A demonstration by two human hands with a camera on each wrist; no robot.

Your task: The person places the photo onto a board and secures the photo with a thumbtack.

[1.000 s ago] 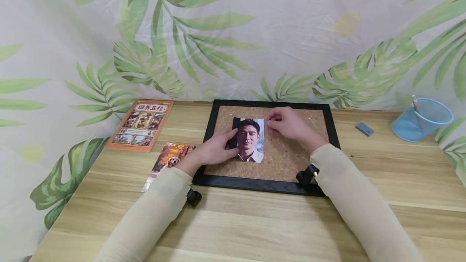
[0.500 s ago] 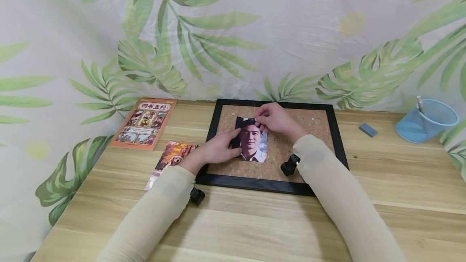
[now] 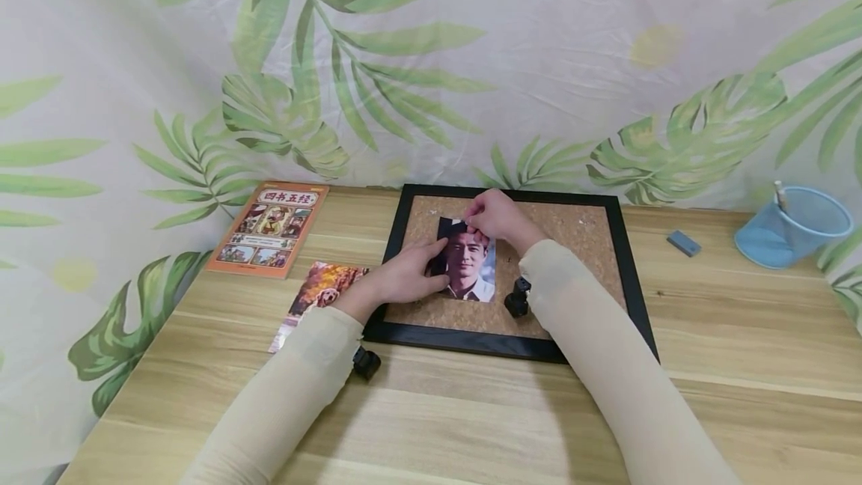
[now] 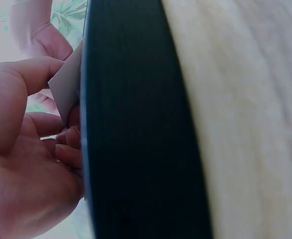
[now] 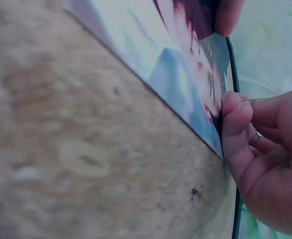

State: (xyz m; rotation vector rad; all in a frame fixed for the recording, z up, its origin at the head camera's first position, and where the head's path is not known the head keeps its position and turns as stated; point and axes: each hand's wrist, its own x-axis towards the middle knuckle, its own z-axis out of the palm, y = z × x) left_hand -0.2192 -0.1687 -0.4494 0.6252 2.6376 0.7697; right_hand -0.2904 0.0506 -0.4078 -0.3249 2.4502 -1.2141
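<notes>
A corkboard point(image 3: 575, 245) with a black frame lies on the wooden table, and a portrait photo point(image 3: 468, 272) is on its left half. My left hand point(image 3: 407, 273) holds the photo's left edge between thumb and fingers; in the left wrist view that corner of the photo point(image 4: 66, 92) stands up off the board. At the photo's upper edge, the thumb and index finger of my right hand point(image 3: 501, 217) meet in a pinch. They nearly hide a tiny pale thing that looks like a push pin. The right wrist view has these fingertips point(image 5: 238, 114) right at the photo's surface.
Small pale pins point(image 3: 583, 220) show near the board's upper corners. An orange book point(image 3: 269, 230) and a dog photo point(image 3: 315, 290), partly under my left arm, lie to the left. On the right are a blue eraser point(image 3: 683, 243) and a blue mesh cup point(image 3: 768, 238).
My right hand has moved left, from beside the photo's upper right corner to over its top edge, fingers pinched. My left hand stays at the photo's left edge. The view has shifted slightly.
</notes>
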